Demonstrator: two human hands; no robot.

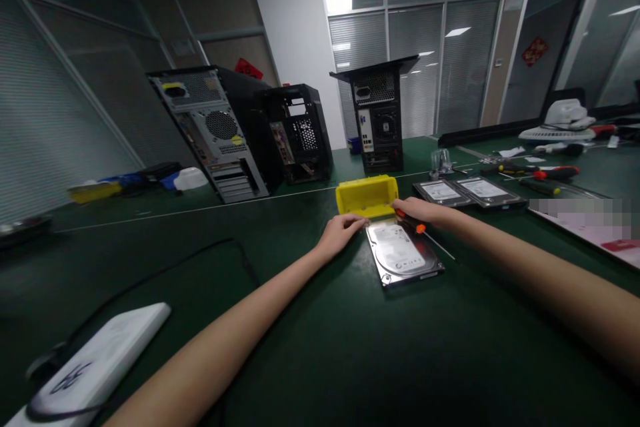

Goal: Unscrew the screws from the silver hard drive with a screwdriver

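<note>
A silver hard drive (400,250) with a white label lies on the green table in front of me. At its far left corner is my left hand (343,232), with thumb and fingertips pressed together; whether they pinch anything small is hidden. My right hand (423,211) is closed around the orange-and-black handle of a screwdriver (421,229), over the drive's far right part. The screwdriver's thin shaft points to the right and toward me, off the drive. Right behind both hands stands a yellow plastic bin (367,195), its open side facing me.
Two more hard drives (483,191) lie to the right, near several hand tools (555,173). Computer cases (220,127) stand at the back. A white power strip (110,353) with a black cable is at the near left. A pinkish flat thing (590,230) lies at right.
</note>
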